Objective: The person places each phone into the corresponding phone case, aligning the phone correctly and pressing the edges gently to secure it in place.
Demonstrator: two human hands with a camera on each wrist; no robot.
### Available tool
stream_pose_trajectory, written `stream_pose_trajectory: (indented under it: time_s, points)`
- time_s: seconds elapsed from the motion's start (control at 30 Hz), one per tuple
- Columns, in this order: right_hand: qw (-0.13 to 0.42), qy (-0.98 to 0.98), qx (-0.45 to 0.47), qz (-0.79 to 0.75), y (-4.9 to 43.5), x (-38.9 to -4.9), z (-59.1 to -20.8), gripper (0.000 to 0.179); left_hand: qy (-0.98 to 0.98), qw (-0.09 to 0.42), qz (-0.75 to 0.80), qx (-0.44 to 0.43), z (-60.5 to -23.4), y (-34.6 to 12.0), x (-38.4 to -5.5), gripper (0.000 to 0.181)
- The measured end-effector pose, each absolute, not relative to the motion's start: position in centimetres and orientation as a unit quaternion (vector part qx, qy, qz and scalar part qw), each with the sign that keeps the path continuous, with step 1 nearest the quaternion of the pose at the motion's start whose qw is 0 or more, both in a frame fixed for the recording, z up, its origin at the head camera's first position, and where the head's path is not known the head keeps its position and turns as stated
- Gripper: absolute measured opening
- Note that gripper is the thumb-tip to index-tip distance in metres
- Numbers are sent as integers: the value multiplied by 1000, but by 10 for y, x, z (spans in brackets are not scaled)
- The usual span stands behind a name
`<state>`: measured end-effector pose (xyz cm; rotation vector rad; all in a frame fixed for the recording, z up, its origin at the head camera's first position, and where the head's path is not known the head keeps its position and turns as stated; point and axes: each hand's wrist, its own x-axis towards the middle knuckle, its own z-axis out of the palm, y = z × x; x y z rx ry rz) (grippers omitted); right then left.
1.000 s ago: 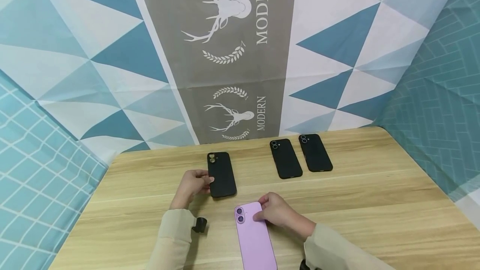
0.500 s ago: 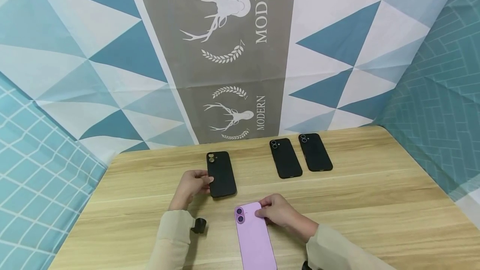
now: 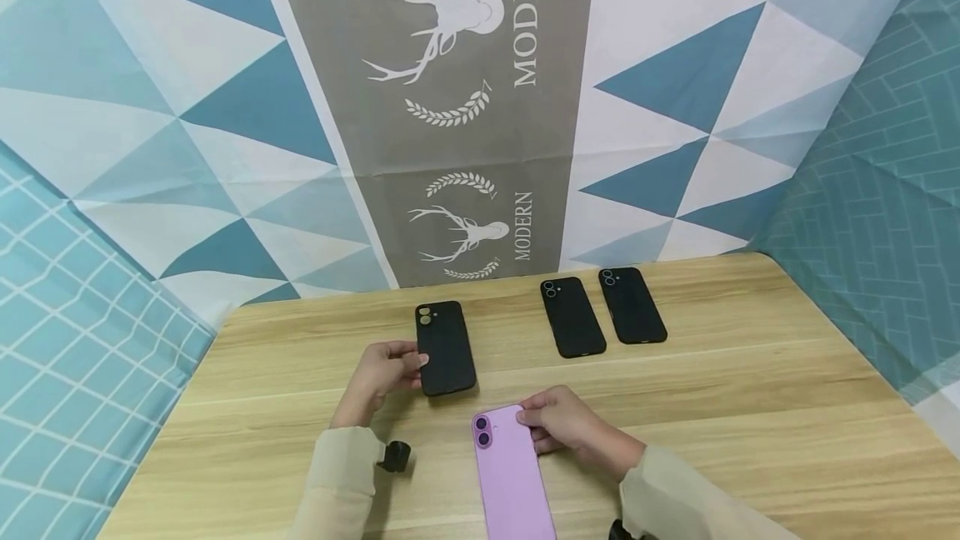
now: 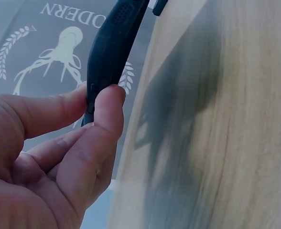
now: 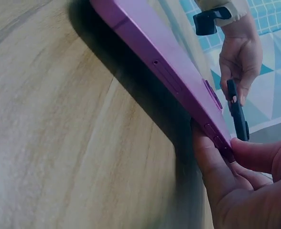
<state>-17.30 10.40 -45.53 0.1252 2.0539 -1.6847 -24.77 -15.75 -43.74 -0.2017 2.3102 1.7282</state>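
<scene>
My left hand pinches a black phone case by its left long edge, between thumb and fingers. Tan shows through the camera cutouts of this case. In the left wrist view the case stands edge-on, with a dark shadow on the wood beside it. A pink phone with two camera lenses lies nearer to me, back side up, its lower end cut off by the frame. Its upper right corner is between the thumb and fingers of my right hand. The right wrist view shows the phone's side buttons and a shadow under it.
Two black phone-shaped pieces with ringed lens areas, a left one and a right one, lie side by side at the back of the wooden table. A patterned cloth hangs behind the table's far edge.
My right thumb has drawn back from the phone's back toward its right edge. The black case in my left hand has shifted very slightly; the two pieces at the back stay put.
</scene>
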Motion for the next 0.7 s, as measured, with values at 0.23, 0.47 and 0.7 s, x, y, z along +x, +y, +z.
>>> stream_pose_trajectory:
  time_s: [0.23,0.47,0.7]
  points:
    - [228,738,56,-633,109,-177,-454,27,781,124,610,-50,-428,-158,-241,45]
    - [217,740,75,-633,118,-186,-445,29,775,134,615,-52,-425,-156,-238,41]
    - [196,754,92,-620,123,-196,-433,26,764,154,626,-24,-419,-153,-230,43]
